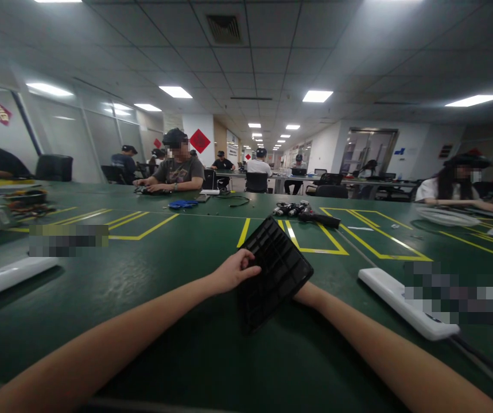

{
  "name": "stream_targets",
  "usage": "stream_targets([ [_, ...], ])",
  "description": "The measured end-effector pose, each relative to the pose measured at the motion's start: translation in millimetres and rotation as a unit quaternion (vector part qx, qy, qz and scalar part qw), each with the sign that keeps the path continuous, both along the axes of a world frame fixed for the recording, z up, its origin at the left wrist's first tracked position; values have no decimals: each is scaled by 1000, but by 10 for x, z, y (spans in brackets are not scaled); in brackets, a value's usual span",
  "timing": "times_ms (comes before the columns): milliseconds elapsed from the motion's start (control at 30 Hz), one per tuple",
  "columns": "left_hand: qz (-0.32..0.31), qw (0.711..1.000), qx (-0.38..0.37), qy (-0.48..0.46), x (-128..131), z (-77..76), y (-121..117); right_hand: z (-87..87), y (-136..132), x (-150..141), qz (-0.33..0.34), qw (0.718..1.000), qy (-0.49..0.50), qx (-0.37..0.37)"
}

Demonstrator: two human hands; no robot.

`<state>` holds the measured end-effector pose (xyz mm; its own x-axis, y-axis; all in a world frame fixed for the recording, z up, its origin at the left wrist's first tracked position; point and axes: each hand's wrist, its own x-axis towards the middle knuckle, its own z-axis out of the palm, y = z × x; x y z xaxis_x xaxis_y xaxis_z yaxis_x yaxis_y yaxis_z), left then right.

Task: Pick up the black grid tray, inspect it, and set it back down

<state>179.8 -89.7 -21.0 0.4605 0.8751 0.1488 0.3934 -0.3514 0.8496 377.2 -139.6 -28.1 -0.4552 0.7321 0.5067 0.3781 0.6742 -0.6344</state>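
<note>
Left-hand grip (240,269), fingers curled and thumb against a glossy black rectangular tray with gridded compartments (274,267), tilted above the smooth green desk (143,321), right hand (309,293) mostly hidden behind it, tightness of either hold impossible to tell.

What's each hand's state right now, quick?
Left hand: fingers partly curled over the black tray; grip can't be told.
Right hand: mostly hidden behind the tray, seemingly supporting it; closure can't be told.
</note>
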Motion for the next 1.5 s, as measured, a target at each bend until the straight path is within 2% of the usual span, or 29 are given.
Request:
stream_targets([
  [67, 84, 989, -90, -76, -24, 31, 59, -52, 35, 11, -3, 999, -34, 5],
  [133, 153, 970, -143, -123, -63, 50, 111, -89, 60, 35, -10, 997, -69, 13],
  [200, 168, 963, -160, -135, -109, 64, 138, -105, 72, 60, -17, 996, -88, 14],
  [333, 129, 963, -193, -139, -165, 101, 101, -99, 72, 73, 2, 996, -91, 14],
  [600, -13, 971, -215, -104, -172, 202, -17, -89, 79, 46, 5, 992, -119, 34],
  [733, -68, 980, -169, -74, -163, 192, -48, -91, 75, 45, 5, 995, -90, 34],
  [900, -93, 986, -130, -42, -124, 115, -53, -43, 38, 13, 18, 997, -72, 20],
  [1033, -77, 990, -110, -31, -92, 115, -80, -31, 39, -2, 19, 997, -73, 20],
  [1200, -66, 995, -69, -20, -55, 113, -115, -99, 93, 12, 25, 996, -67, 48],
  [1400, -32, 999, 32, -23, -15, 19, -91, -150, 131, 25, 19, 994, -72, 74],
  [1500, -24, 996, 84, 7, -14, 3, -100, -154, 127, 37, 20, 994, -78, 77],
])
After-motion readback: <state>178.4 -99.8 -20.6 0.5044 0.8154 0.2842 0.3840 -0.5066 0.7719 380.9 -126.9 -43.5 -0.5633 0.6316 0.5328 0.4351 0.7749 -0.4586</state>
